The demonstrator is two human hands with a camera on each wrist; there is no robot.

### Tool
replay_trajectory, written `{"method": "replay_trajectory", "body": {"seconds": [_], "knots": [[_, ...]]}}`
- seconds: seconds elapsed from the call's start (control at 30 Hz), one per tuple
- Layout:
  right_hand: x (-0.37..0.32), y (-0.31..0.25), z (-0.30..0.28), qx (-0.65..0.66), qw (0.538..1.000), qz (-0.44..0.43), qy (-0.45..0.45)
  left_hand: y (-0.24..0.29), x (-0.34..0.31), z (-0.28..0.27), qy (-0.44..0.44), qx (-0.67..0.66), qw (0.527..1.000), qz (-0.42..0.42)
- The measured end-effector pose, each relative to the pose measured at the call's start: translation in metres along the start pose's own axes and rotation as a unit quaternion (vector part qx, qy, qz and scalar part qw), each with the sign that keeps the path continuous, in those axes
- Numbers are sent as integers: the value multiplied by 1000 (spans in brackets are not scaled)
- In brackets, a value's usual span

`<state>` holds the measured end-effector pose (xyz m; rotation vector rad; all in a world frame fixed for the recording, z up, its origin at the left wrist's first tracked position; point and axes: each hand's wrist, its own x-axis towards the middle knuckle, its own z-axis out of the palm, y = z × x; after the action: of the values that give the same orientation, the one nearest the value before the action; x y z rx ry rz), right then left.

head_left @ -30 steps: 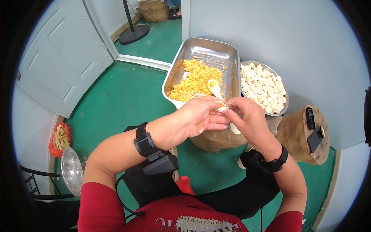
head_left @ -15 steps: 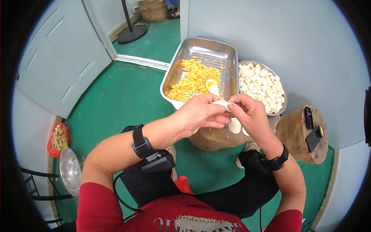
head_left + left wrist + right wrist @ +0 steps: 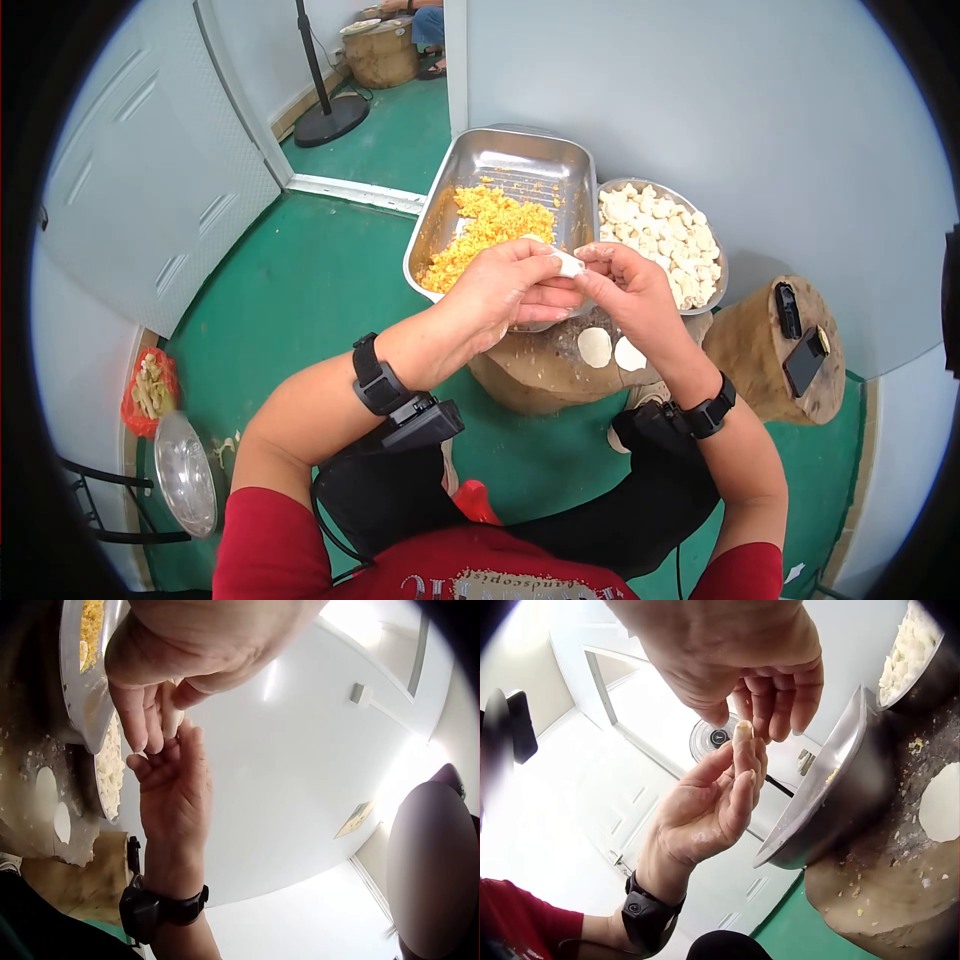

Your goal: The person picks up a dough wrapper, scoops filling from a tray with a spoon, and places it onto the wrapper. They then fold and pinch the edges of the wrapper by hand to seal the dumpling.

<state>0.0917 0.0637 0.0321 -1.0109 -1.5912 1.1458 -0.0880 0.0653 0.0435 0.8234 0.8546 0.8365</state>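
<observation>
In the head view, both hands meet over the front edge of a metal tray (image 3: 577, 165) of yellow filling (image 3: 492, 222). My left hand (image 3: 505, 285) holds a folded white dumpling (image 3: 568, 263) between thumb and fingers. My right hand (image 3: 632, 288) pinches the dumpling's near end with thumb and forefinger. In the left wrist view the dumpling (image 3: 172, 720) shows as a pale strip between the two hands. A little yellow shows at the tip of the dumpling (image 3: 743, 732) in the right wrist view. Two round wrappers, one left (image 3: 594, 347) and one right (image 3: 630, 354), lie below the hands.
The wrappers lie on a wooden stump (image 3: 525, 375). A metal bowl (image 3: 722, 275) heaped with dumplings (image 3: 660, 235) stands right of the tray, against the wall. Another stump (image 3: 735, 345) bears black devices. At left are a clear basin (image 3: 186, 475) and a red bag (image 3: 150, 392).
The wrapper, showing yellow filling a second ago, is now folded over it. Both hands stay together, pinching along its edge. The head view has shifted, and the wrappers on the stump show more fully.
</observation>
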Motion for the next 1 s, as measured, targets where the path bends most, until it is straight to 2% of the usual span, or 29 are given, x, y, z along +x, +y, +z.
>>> {"method": "replay_trajectory", "body": {"seconds": [0.23, 0.3, 0.43, 0.5, 0.53, 0.63, 0.7, 0.73, 0.83, 0.93, 1.0], "knots": [[11, -2, 14, 1, 1000, 7, 2, 0, 3, -8, 3, 21, 1000, 13], [14, 2, 14, 26, 1000, 5, 6, 4, 1, -12, -13, -49, 999, -9], [15, -2, 12, 48, 998, -3, 28, 8, 3, -17, -10, -64, 998, -17], [16, -7, 9, 39, 999, 2, 28, 8, 6, -20, 43, -57, 997, -10], [16, -9, 8, 32, 999, 9, 30, 7, 9, -24, 42, -58, 997, -8], [18, -14, 6, 34, 999, 7, 34, 4, 19, -31, 53, 16, 998, 7], [21, -12, 4, 39, 999, -3, 35, 2, 21, -26, 104, 101, 987, 62], [23, -10, 3, 45, 998, -11, 36, 3, 23, -27, 101, 102, 988, 63], [28, -7, 0, 39, 998, -26, 29, 12, 22, -26, -28, 86, 989, 118], [31, -9, 1, 26, 999, -38, 23, 15, 16, -16, -88, 40, 983, 154], [32, -11, 5, 35, 998, -44, 18, 11, 21, -15, -87, 17, 981, 171]]}}
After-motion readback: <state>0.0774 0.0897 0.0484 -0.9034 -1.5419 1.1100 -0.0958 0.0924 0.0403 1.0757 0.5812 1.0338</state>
